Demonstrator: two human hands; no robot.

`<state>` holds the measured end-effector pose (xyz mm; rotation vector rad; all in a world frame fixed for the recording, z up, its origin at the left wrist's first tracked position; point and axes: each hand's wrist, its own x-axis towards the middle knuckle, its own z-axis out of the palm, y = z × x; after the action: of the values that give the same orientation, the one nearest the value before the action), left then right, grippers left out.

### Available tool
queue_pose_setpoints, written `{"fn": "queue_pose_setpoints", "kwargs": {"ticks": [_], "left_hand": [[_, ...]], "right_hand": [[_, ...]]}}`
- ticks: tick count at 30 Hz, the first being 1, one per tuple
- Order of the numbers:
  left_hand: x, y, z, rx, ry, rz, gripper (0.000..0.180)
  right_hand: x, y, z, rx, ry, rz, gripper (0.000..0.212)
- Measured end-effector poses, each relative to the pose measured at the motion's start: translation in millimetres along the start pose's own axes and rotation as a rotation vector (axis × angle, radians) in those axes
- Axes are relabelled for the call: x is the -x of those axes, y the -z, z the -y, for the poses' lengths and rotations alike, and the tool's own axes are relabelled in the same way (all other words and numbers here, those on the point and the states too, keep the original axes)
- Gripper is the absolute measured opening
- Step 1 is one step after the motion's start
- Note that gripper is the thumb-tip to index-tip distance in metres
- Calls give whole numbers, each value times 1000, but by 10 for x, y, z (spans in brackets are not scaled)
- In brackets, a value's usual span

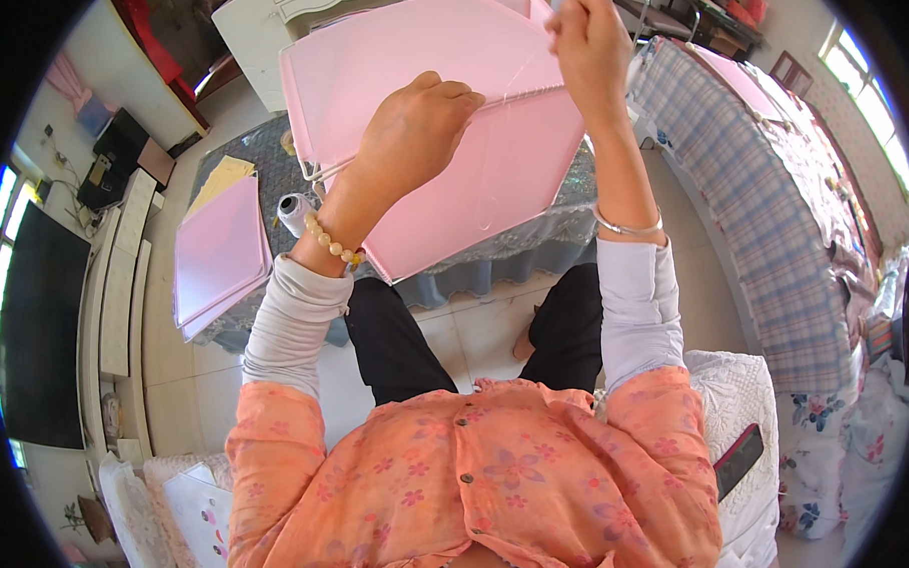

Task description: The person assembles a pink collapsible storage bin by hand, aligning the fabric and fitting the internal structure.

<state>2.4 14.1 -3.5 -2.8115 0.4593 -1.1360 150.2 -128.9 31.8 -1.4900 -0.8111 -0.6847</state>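
L hand [420, 133] is curled nearly closed, fingers folded over a thin white wire rod [501, 98] that runs across the front of a big pink panel [478, 175]; knuckles face up, bead bracelet [331, 242] on the wrist. R hand [583, 43] is higher & further out, fingers pinched tight at the panel's upper edge, near the rod's far end; exactly what the fingertips pinch can't be told, as they're turned away. Silver bangle [627, 228] sits on the R forearm. The panel is held up in the air, tilted, over a low table w/ a lacy cover [516, 241], in front of the person's knees. On that table, to the L: a stack of more pink panels [220, 256], a yellowish sheet [221, 179] behind it, and a roll of tape [295, 210] just beside the L wrist. Person wears an orange floral shirt over grey sleeves, seated. A dark phone [739, 459] lies on the white cushion at R; a plaid cloth [758, 194] covers furniture further R.
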Motion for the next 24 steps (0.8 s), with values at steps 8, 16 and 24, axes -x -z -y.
{"fn": "queue_pose_setpoints", "kwargs": {"ticks": [8, 16, 24], "left_hand": [[-2, -28, 8, 42, 34, 21, 22], [-9, -21, -3, 74, 45, 4, 23], [-10, -21, -2, 72, 44, 9, 24]], "right_hand": [[941, 176, -90, 252, 12, 316, 14], [1154, 95, -127, 230, 3, 376, 11], [1199, 38, -217, 189, -42, 341, 9]]}}
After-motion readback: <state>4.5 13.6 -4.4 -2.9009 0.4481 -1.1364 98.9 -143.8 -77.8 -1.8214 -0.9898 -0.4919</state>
